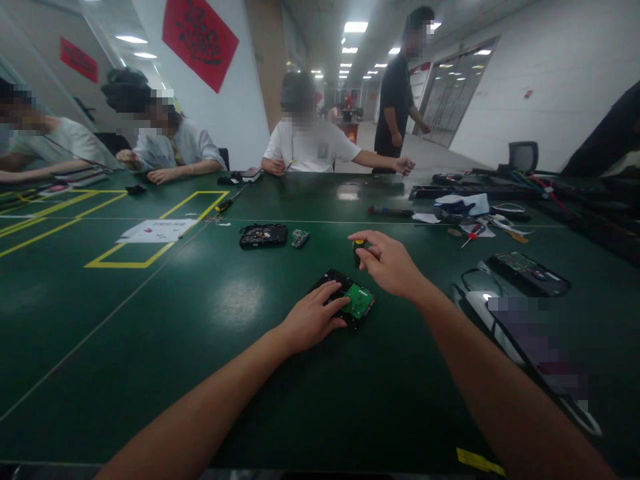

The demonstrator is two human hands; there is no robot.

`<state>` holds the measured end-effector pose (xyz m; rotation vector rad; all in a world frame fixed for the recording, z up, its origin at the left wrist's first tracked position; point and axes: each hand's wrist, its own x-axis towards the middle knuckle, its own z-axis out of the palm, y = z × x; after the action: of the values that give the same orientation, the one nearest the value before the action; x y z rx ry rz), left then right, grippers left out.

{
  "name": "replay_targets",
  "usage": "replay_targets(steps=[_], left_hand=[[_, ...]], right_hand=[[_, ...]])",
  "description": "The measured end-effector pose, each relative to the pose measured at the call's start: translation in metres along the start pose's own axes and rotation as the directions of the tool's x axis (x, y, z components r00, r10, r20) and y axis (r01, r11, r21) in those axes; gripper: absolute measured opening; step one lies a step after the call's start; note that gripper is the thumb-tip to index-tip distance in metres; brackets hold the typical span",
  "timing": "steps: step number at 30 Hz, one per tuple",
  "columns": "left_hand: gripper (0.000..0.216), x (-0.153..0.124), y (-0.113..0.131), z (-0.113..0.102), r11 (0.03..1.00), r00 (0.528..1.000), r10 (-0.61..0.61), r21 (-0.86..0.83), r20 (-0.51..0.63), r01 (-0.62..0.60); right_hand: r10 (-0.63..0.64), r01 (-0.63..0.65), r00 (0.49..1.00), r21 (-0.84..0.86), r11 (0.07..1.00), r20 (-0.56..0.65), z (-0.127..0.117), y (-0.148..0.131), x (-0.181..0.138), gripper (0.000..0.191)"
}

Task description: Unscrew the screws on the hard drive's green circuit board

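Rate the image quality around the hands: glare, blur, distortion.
Head view: the ceiling lights throw soft glare patches on the green table, left of the hard drive. The left hand on the drive and the right hand gripping the screwdriver look slightly soft but readable. The wide-angle lens stretches the forearms toward the bottom edge.
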<state>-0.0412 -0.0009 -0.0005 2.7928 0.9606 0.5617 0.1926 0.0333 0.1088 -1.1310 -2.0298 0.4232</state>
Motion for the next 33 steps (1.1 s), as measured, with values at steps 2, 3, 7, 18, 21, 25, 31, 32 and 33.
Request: replay_targets(steps=[2, 3, 7, 18, 21, 25, 31, 32, 33], left_hand=[[0.051, 0.0001, -0.0002, 0.0006, 1.0, 1.0, -0.003, 0.01, 0.001, 0.003], [0.05, 0.0002, -0.0003, 0.001, 1.0, 1.0, -0.006, 0.014, 0.001, 0.006], [0.049, 0.0007, -0.0005, 0.0024, 1.0, 1.0, -0.005, 0.023, -0.001, 0.005], [0.049, 0.0003, 0.0023, -0.0018, 1.0, 1.0, -0.005, 0.006, -0.012, 0.005], [0.05, 0.0, 0.0013, -0.001, 1.0, 1.0, 0.004, 0.009, -0.016, -0.004], [0.05, -0.0001, 0.0003, 0.0, 1.0, 1.0, 0.011, 0.017, -0.02, -0.011], [0.05, 0.0002, 0.0002, 0.0002, 1.0, 0.999, 0.014, 0.003, -0.03, -0.014], [0.049, 0.0003, 0.0003, 0.0002, 1.0, 0.999, 0.014, 0.002, -0.03, -0.014], [0.049, 0.0003, 0.0005, 0.0001, 1.0, 0.999, 0.015, 0.002, -0.03, -0.015]], right_hand=[[0.009, -0.009, 1.0, 0.0, 1.0, 0.005, -0.0007, -0.0023, 0.0004, 0.028], [0.006, -0.006, 1.0, -0.025, 1.0, -0.01, -0.0007, -0.0033, 0.0004, 0.025], [-0.008, 0.003, 0.999, -0.104, 0.995, -0.053, 0.0, -0.0047, 0.0001, 0.015], [0.052, -0.053, 0.998, -0.066, 0.996, -0.026, -0.0007, -0.008, -0.0008, 0.021], [0.02, -0.024, 0.999, -0.094, 0.995, -0.046, 0.0002, -0.0088, 0.0004, 0.019], [-0.044, 0.032, 0.995, -0.131, 0.991, -0.088, 0.0018, -0.0054, 0.0016, 0.012], [0.014, -0.014, 1.0, 0.017, 1.0, -0.025, 0.0031, -0.0012, 0.0, 0.023], [0.034, -0.034, 0.999, 0.04, 0.999, -0.02, 0.0037, -0.0012, -0.0004, 0.024], [0.048, -0.047, 0.999, 0.051, 0.998, -0.023, 0.0043, -0.0013, -0.0008, 0.024]])
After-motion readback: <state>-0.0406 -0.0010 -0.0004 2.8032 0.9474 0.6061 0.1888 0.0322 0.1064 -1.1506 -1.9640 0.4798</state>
